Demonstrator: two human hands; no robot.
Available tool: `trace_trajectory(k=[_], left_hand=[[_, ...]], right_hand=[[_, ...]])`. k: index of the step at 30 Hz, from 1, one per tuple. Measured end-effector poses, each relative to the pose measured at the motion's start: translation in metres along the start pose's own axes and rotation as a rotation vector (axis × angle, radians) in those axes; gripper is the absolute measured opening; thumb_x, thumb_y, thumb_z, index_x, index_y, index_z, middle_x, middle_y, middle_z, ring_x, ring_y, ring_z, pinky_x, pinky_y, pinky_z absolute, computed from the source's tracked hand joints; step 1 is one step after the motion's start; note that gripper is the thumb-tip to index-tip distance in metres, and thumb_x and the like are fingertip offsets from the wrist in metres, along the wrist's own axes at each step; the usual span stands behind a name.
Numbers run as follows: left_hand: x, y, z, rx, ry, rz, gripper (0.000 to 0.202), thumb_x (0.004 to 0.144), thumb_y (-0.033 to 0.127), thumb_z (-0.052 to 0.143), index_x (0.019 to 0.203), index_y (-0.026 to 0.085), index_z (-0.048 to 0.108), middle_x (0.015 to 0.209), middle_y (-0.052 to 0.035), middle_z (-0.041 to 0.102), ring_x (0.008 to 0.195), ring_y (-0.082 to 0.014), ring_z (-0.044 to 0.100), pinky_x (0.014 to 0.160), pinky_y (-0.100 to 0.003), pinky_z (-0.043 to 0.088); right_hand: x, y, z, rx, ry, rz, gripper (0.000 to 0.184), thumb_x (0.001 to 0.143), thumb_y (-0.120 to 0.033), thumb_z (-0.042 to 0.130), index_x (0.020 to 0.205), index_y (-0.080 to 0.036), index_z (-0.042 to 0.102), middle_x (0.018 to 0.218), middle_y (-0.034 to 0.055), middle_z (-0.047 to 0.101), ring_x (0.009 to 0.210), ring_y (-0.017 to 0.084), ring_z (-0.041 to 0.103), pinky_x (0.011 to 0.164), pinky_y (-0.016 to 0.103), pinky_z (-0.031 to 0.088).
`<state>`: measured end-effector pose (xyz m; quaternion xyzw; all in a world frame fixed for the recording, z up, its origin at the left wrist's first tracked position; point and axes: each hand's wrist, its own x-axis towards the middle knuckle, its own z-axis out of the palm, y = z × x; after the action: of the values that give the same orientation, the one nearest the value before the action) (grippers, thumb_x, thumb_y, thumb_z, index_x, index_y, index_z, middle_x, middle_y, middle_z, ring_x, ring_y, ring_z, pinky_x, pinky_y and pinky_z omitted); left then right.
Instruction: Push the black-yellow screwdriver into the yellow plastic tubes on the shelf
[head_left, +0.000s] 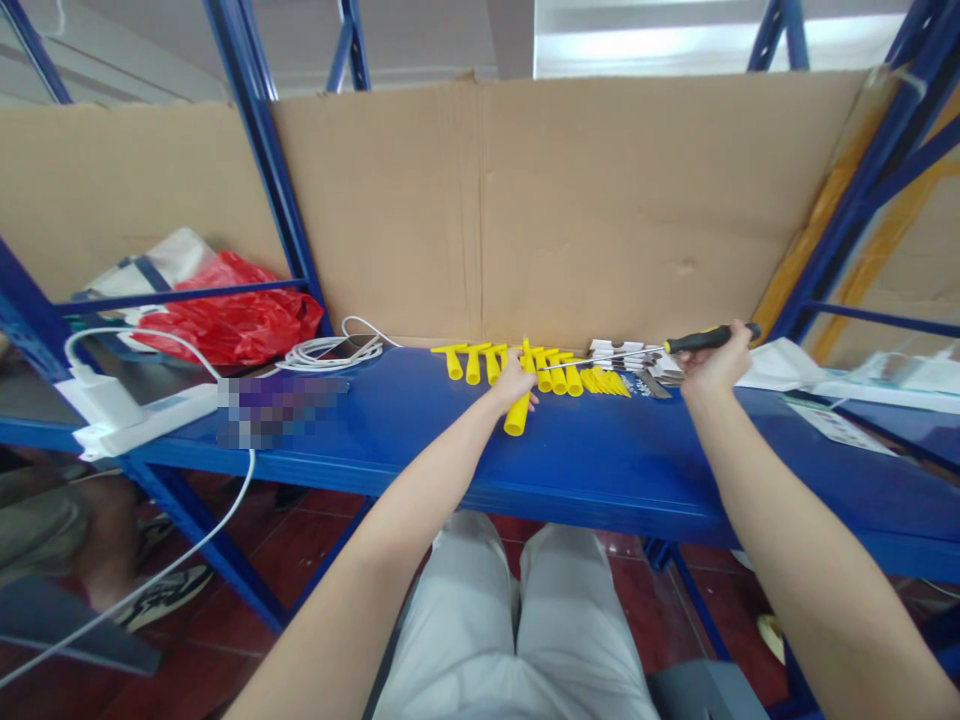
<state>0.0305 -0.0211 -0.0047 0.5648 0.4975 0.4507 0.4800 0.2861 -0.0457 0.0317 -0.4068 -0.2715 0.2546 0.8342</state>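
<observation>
My left hand [514, 384] is closed around a yellow plastic T-shaped handle [515, 418], its hollow round end pointing down toward me. In my right hand [716, 368] is a long screwdriver [697, 341] with a black and yellow grip. Its thin shaft runs left, and the tip meets the yellow handle at my left fingers; the exact contact is too small to make out. Several more yellow T-shaped handles [472, 368] lie in a row behind and on both sides of my left hand. Small flat yellow pieces [606, 382] and thin metal-looking plates [661, 362] lie between my hands.
A blue shelf table [600, 450] carries everything, backed by a cardboard sheet [585, 200]. To the left are a coiled white cable [330, 352], a red plastic bag [232, 310] and a power strip [161, 415]. White packaging [780, 362] and a printed sheet [840, 425] lie right.
</observation>
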Motion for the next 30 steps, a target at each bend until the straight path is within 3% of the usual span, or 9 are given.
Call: trace_trajectory(k=[3, 7, 14, 22, 30], left_hand=[[0.001, -0.002, 0.0, 0.015, -0.006, 0.002, 0.056, 0.078, 0.004, 0.059, 0.127, 0.026, 0.042, 0.083, 0.0003, 0.061, 0.039, -0.0073, 0.052, 0.04, -0.018, 0.044], [0.005, -0.007, 0.001, -0.047, 0.003, 0.006, 0.058, 0.075, 0.0, 0.061, 0.123, 0.027, 0.045, 0.086, 0.0004, 0.062, 0.037, -0.0065, 0.051, 0.037, -0.016, 0.038], [0.007, -0.011, 0.003, -0.003, 0.006, 0.029, 0.059, 0.074, 0.0, 0.06, 0.124, 0.026, 0.045, 0.092, -0.0024, 0.063, 0.035, -0.0059, 0.049, 0.034, -0.017, 0.035], [0.003, -0.005, 0.0, 0.157, -0.047, 0.023, 0.064, 0.079, 0.004, 0.051, 0.137, 0.022, 0.03, 0.11, -0.009, 0.063, 0.041, -0.0051, 0.052, 0.035, -0.018, 0.04], [0.002, 0.0, 0.001, 0.158, -0.035, -0.002, 0.063, 0.082, 0.003, 0.05, 0.138, 0.021, 0.029, 0.108, -0.0083, 0.063, 0.043, -0.0051, 0.053, 0.038, -0.019, 0.044]], right_hand=[[-0.017, -0.005, 0.009, 0.063, 0.185, 0.026, 0.025, 0.095, -0.032, 0.031, 0.07, -0.026, 0.035, 0.042, -0.0062, 0.03, 0.037, 0.012, 0.04, 0.035, 0.021, 0.038], [-0.031, -0.008, 0.016, 0.09, 0.231, 0.083, 0.028, 0.098, -0.029, 0.03, 0.071, -0.024, 0.039, 0.04, -0.0078, 0.032, 0.035, 0.011, 0.041, 0.036, 0.02, 0.04], [-0.031, -0.008, 0.015, 0.15, 0.223, 0.14, 0.032, 0.099, -0.03, 0.028, 0.069, -0.024, 0.038, 0.038, -0.008, 0.03, 0.033, 0.01, 0.04, 0.033, 0.018, 0.037], [-0.027, -0.003, 0.015, 0.237, 0.216, 0.2, 0.032, 0.098, -0.034, 0.032, 0.068, -0.025, 0.038, 0.039, -0.008, 0.029, 0.029, 0.011, 0.037, 0.026, 0.019, 0.036], [-0.028, -0.004, 0.016, 0.25, 0.228, 0.223, 0.034, 0.098, -0.035, 0.032, 0.067, -0.024, 0.037, 0.04, -0.0085, 0.027, 0.028, 0.01, 0.036, 0.025, 0.019, 0.034]])
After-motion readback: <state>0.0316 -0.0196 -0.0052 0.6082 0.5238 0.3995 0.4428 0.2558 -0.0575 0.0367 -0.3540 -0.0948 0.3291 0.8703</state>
